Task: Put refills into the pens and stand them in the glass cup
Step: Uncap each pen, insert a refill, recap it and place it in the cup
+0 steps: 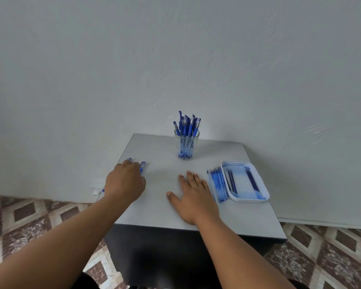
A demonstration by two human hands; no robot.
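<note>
The left hand (124, 181) covers most of the loose pens (142, 165) under it, so can't tell how many there are or whether it's gripping one. Stuff inside the white tray (256, 200) is a blue smear. Both arms run off the bottom edge.

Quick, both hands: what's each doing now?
Left hand: fingers over loose pens; grip cannot be told.
Right hand: open, flat on table, holding nothing.
</note>
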